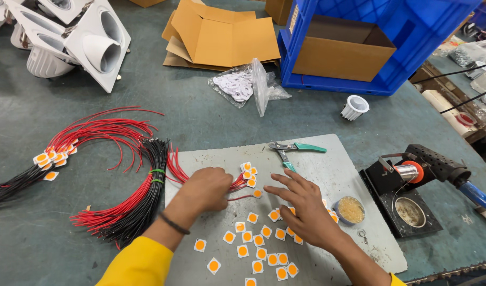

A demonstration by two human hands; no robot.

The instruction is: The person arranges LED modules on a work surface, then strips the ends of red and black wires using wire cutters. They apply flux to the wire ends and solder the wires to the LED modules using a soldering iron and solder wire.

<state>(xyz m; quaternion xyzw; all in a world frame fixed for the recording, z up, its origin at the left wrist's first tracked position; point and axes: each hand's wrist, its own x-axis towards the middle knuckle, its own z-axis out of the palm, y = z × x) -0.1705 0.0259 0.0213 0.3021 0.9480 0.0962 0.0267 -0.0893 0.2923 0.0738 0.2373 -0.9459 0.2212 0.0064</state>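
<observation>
My left hand [203,189] rests on the grey work mat [328,175], its fingers closed on thin red wires [237,185] that end in small square orange chips [248,173]. My right hand [301,204] hovers over the mat with fingers spread, touching loose orange-centred white chips [259,238] scattered beneath it. One chip [257,193] lies between the two hands. Both arms wear yellow sleeves; a dark band circles the left wrist.
A bundle of red and black wires [131,206] lies left of the mat, more wired chips [52,159] further left. Teal-handled cutters [296,148], a soldering iron on its stand [428,167], a flux tin [351,209], white lamp housings [89,37], cardboard [222,34], a blue crate [391,47].
</observation>
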